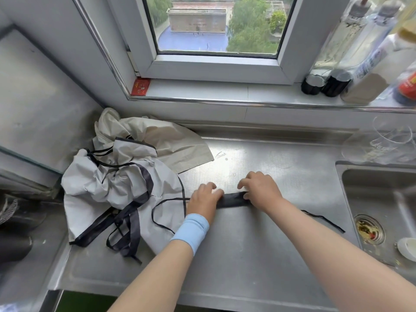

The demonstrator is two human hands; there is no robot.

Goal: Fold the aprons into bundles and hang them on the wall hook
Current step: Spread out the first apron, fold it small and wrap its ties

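A black apron (233,199) lies rolled into a narrow strip on the steel counter (258,255). My left hand (206,197) grips its left end, fingers curled over it. My right hand (261,190) grips its right end. Thin black ties trail from the strip to the left (162,212) and to the right (324,219). A crumpled white apron with black trim and straps (112,190) lies heaped at the left. Behind it lies a beige apron (162,136). No wall hook is in view.
A sink (380,199) with a clogged drain strainer (368,228) is at the right. Clear glass bowls (382,143) stand behind it. Bottles (360,64) line the window sill at the right. A dark pan (15,226) is at the far left.
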